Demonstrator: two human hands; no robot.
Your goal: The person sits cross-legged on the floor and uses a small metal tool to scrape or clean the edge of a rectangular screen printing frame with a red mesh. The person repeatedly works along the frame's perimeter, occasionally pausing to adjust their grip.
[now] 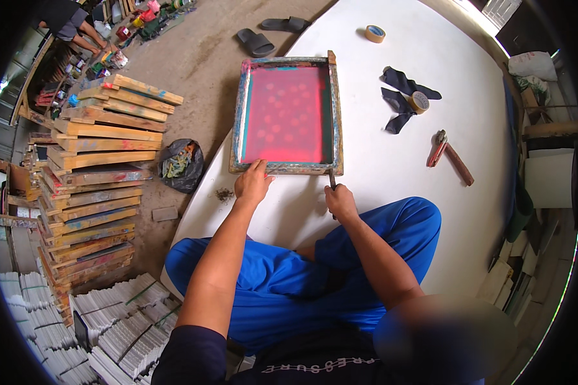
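Observation:
A wooden screen-printing frame (338, 128) with pink-red mesh lies in front of me on a white board (379, 173). My left hand (253, 183) is closed on the frame's near rail, left of its middle. My right hand (341, 203) wraps round the dark handle of a slim tool (332, 179), whose upper end meets the rail near the right corner. The tool's exact kind is hidden by the hand. Further right lie a red-handled tool (437, 151) and a brown stick-like handle (459, 165).
Dark cloth strips (410, 83) lie by a tape roll (419, 102); another tape roll (375, 34) sits farther back. Black sandals (257, 43) rest beyond the board. At left stand stacked wooden frames (96, 205), a black bag (181, 165) and bundled white sheets (128, 321). Another person (70, 25) is far left.

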